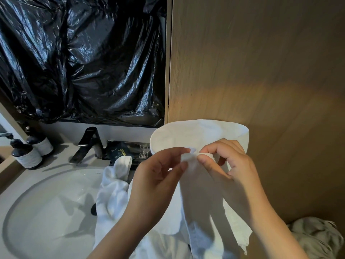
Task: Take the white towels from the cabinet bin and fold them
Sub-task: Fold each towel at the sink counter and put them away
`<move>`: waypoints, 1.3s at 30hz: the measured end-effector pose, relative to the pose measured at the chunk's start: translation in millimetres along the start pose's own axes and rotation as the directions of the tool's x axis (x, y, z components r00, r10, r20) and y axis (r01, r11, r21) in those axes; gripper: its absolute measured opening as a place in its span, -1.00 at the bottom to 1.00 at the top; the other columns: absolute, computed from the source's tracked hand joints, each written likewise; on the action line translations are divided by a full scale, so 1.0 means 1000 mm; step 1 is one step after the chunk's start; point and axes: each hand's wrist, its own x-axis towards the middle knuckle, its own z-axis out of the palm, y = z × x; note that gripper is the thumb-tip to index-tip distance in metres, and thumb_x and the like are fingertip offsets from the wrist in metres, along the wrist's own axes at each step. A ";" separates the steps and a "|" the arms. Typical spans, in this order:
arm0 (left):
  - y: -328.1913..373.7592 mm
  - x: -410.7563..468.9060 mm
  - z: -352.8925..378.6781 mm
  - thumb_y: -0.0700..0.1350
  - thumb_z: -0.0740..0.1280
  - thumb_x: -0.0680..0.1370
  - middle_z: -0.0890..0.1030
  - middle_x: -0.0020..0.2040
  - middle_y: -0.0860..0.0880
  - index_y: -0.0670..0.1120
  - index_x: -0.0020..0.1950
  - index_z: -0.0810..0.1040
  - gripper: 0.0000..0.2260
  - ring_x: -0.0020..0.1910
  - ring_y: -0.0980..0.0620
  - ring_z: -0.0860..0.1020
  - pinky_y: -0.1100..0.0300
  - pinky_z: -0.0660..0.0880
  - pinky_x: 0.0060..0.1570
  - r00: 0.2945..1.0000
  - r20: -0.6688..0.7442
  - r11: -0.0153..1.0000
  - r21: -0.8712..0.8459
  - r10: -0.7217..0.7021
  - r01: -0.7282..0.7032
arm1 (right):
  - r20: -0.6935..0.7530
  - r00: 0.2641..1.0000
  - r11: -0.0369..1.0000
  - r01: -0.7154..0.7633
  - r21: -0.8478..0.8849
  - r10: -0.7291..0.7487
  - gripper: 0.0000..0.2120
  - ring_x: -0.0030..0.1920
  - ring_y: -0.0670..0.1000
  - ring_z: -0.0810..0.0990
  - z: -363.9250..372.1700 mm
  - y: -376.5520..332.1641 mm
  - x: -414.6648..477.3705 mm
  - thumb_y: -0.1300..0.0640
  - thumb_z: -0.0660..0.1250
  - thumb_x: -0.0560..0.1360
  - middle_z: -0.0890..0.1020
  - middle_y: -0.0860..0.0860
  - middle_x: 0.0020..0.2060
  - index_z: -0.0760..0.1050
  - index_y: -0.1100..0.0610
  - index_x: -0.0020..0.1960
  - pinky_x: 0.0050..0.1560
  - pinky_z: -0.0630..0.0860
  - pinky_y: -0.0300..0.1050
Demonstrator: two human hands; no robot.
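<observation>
Hands, left (158,171) and right (224,161), pinch one white towel (201,135) at frame centre; a loosened grip could drop it into the sink (46,202), lower left.

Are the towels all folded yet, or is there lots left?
Not yet. Towels are out, but none looks folded. The left hand and right hand pinch one white towel up by its edge. Another white towel lies crumpled over the sink edge, waiting.

Grey cloth (317,238) cropped at corner
</observation>
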 end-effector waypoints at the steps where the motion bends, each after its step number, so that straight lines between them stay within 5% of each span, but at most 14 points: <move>1: 0.003 0.001 -0.001 -0.17 0.36 0.48 0.71 -0.08 0.08 0.08 0.01 0.67 -0.80 -0.03 0.09 0.66 0.17 0.58 0.02 1.000 0.005 1.000 0.005 0.018 -0.018 | 0.015 1.000 1.000 0.026 0.004 -0.026 -0.89 -0.03 -0.15 0.45 -0.002 -0.001 0.002 -0.15 0.26 0.48 0.56 -0.24 -0.14 0.47 -0.21 -0.21 -0.07 0.31 -0.44; 8: 0.037 0.038 -0.017 -0.31 0.28 0.56 0.69 -0.12 0.13 -0.09 0.07 0.62 -0.81 -0.14 0.20 0.62 0.40 0.48 -0.12 0.982 0.105 0.987 0.013 0.159 -0.161 | 0.166 0.984 0.964 0.016 0.265 -0.062 -0.93 0.27 -0.18 0.51 -0.017 -0.014 0.040 0.07 0.38 0.47 0.67 -0.19 0.08 0.56 0.05 -0.16 0.22 0.35 -0.37; 12: 0.064 0.063 -0.026 -0.19 0.28 0.51 0.67 -0.13 0.08 -0.09 0.09 0.62 -0.79 -0.16 0.20 0.61 0.39 0.49 -0.13 0.959 0.114 0.962 0.058 0.261 -0.268 | 0.173 0.982 0.911 -0.006 0.412 -0.072 -0.89 0.00 -0.15 0.62 -0.027 -0.029 0.064 0.02 0.43 0.45 0.69 -0.08 -0.07 0.58 0.04 -0.19 0.00 0.48 -0.25; 15: 0.083 0.079 -0.034 -0.22 0.30 0.54 0.67 -0.13 0.02 -0.07 0.11 0.63 -0.81 -0.15 0.13 0.61 0.38 0.50 -0.12 0.936 0.089 0.927 0.137 0.339 -0.349 | 0.145 0.984 0.917 0.038 0.397 -0.103 -0.82 -0.27 -0.18 0.52 -0.034 -0.041 0.077 -0.02 0.41 0.45 0.61 -0.11 -0.31 0.56 0.07 -0.24 -0.20 0.39 -0.33; 19: 0.101 0.098 -0.043 -0.23 0.31 0.57 0.68 -0.09 0.05 -0.01 0.11 0.63 -0.80 -0.11 0.17 0.62 0.40 0.51 -0.11 0.940 0.023 0.910 0.243 0.341 -0.336 | 0.170 0.983 0.896 -0.019 0.445 -0.063 -0.72 -0.38 -0.14 0.39 -0.037 -0.046 0.084 0.08 0.39 0.52 0.47 -0.09 -0.43 0.49 0.22 -0.30 -0.35 0.32 -0.31; 25: 0.113 0.112 -0.047 -0.23 0.29 0.58 0.67 -0.08 0.13 0.04 0.10 0.63 -0.78 -0.10 0.30 0.59 0.53 0.44 -0.15 0.945 -0.015 0.901 0.307 0.327 -0.307 | 0.145 0.978 0.988 0.139 0.070 -0.148 -0.56 -0.22 -0.08 0.52 -0.042 -0.028 0.091 -0.22 0.23 0.50 0.54 -0.06 -0.28 0.52 0.12 -0.30 -0.19 0.42 -0.11; 28: 0.120 0.123 -0.054 -0.24 0.28 0.59 0.66 -0.07 0.16 0.03 0.09 0.63 -0.79 -0.11 0.36 0.58 0.56 0.40 -0.16 0.930 -0.083 0.899 0.302 0.358 -0.318 | 0.117 0.981 0.988 0.153 0.003 -0.152 -0.56 -0.35 -0.14 0.41 -0.048 -0.019 0.091 -0.26 0.21 0.49 0.44 -0.11 -0.37 0.42 0.08 -0.34 -0.31 0.30 -0.18; 32: 0.117 0.145 -0.057 -0.19 0.27 0.60 0.64 -0.06 0.22 0.05 0.10 0.62 -0.80 -0.09 0.38 0.56 0.58 0.41 -0.14 0.917 -0.158 0.893 0.336 0.367 -0.300 | 0.136 0.985 0.986 0.123 -0.113 -0.107 -0.55 -0.28 0.00 0.49 -0.059 -0.009 0.088 -0.25 0.23 0.53 0.50 -0.03 -0.31 0.50 0.10 -0.30 -0.26 0.42 0.05; 39: 0.119 0.172 -0.055 -0.23 0.27 0.59 0.63 -0.11 0.24 0.02 0.08 0.62 -0.79 -0.14 0.40 0.57 0.53 0.45 -0.16 0.871 -0.235 0.881 0.317 0.431 -0.351 | 0.151 0.987 0.970 -0.011 -0.244 0.049 -0.86 -0.20 -0.16 0.55 -0.075 0.017 0.081 -0.12 0.30 0.54 0.56 -0.17 -0.23 0.59 -0.14 -0.12 -0.28 0.42 -0.29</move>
